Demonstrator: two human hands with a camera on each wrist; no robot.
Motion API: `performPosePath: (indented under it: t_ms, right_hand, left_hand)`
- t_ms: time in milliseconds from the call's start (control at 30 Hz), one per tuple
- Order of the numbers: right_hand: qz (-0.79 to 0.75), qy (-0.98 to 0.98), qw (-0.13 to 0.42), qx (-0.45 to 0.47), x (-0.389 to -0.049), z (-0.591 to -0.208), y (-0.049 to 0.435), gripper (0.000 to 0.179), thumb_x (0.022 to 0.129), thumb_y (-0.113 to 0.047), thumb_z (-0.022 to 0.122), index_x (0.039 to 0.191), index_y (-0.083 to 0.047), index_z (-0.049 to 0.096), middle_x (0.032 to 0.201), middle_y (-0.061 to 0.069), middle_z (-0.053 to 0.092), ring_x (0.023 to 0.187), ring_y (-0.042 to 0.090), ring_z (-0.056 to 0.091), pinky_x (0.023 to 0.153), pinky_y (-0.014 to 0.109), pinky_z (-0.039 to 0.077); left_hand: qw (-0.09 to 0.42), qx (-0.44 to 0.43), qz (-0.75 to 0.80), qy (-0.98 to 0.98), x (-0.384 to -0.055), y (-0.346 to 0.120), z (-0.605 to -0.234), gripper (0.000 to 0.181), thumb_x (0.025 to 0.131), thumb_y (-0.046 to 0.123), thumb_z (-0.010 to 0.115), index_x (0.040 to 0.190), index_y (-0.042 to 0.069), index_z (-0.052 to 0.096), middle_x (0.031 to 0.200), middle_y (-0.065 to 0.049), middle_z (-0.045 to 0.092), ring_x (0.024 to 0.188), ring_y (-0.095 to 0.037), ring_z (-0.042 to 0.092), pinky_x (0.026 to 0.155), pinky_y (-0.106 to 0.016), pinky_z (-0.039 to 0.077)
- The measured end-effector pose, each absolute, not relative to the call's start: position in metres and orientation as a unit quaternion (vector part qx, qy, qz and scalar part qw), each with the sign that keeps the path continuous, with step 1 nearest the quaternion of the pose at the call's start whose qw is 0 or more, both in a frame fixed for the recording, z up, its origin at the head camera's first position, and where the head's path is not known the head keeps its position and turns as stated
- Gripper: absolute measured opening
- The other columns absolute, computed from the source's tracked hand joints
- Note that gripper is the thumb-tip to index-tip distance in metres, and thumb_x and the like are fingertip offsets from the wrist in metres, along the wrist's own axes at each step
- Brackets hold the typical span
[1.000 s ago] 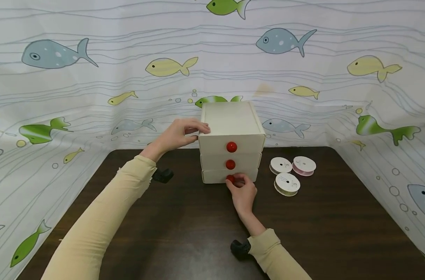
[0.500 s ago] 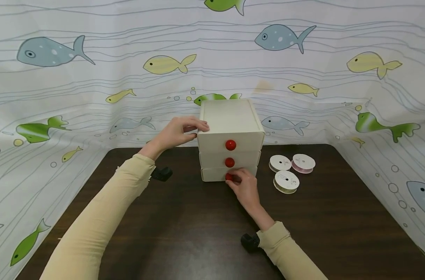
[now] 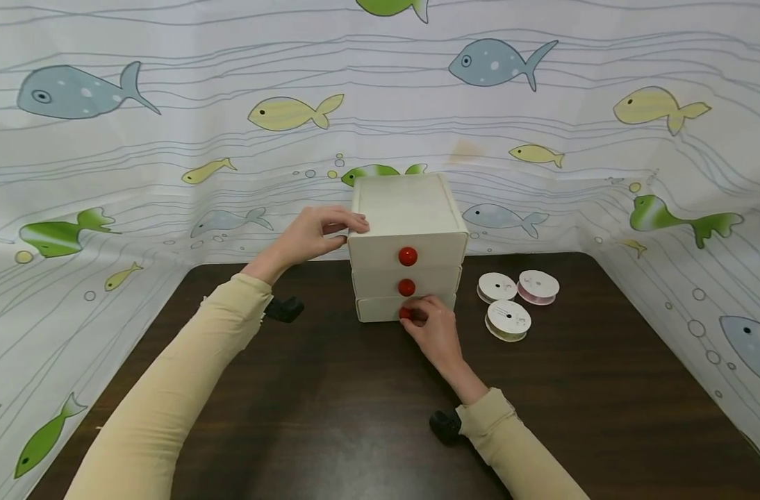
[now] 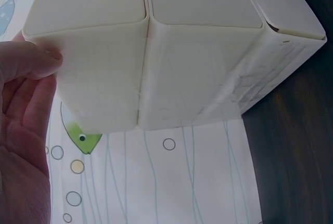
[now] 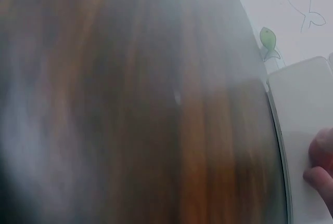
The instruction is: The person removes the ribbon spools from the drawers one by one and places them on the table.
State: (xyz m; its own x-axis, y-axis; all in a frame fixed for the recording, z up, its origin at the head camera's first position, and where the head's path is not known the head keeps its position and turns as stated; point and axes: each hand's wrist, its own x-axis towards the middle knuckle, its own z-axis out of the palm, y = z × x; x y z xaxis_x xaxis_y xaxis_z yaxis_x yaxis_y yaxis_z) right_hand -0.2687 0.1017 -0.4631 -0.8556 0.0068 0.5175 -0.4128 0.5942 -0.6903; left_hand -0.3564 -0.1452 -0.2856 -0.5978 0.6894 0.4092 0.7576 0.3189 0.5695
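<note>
One red knob (image 3: 405,313) partly hidden by right fingers (image 3: 427,304), sleeves (image 3: 186,389) cropped

No legible text, even on spools (image 3: 502,321)

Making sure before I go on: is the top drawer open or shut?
Shut: the top drawer sits flush with the cabinet, no gap showing in the head view.
</note>
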Motion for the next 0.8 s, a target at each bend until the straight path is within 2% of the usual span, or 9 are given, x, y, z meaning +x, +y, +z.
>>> performPosePath:
  t_ms: [233,467,800]
  right_hand:
    - [0.472,-0.836,0.269,0.084,-0.267,-0.463,0.091,0.018,0.076,-0.008,0.085,0.092,-0.005,0.076,0.094,0.009,0.065,0.081,0.022,0.072,0.070,0.031,0.064]
    - [0.450,-0.840,0.299,0.047,-0.268,-0.464,0.083,0.017,0.076,-0.013,0.085,0.088,-0.007,0.075,0.091,0.008,0.066,0.078,0.022,0.068,0.068,0.033,0.060]
    - [0.469,-0.830,0.301,0.039,-0.264,-0.467,0.080,0.015,0.079,-0.009,0.081,0.091,-0.008,0.073,0.093,0.008,0.065,0.077,0.020,0.067,0.064,0.024,0.057]
  left_hand:
    - [0.047,-0.445,-0.374,-0.812,-0.357,-0.145,-0.284,0.033,0.090,-0.012,0.058,0.115,0.004,0.073,0.125,-0.014,0.068,0.131,-0.027,0.057,0.107,-0.043,0.051]
    - [0.045,-0.443,-0.374,-0.814,-0.356,-0.146,-0.283,0.033,0.090,-0.012,0.058,0.115,0.004,0.073,0.126,-0.015,0.068,0.131,-0.028,0.057,0.107,-0.043,0.051]
    - [0.045,-0.442,-0.371,-0.815,-0.355,-0.145,-0.284,0.034,0.090,-0.012,0.058,0.115,0.005,0.073,0.126,-0.014,0.068,0.130,-0.027,0.057,0.107,-0.042,0.051]
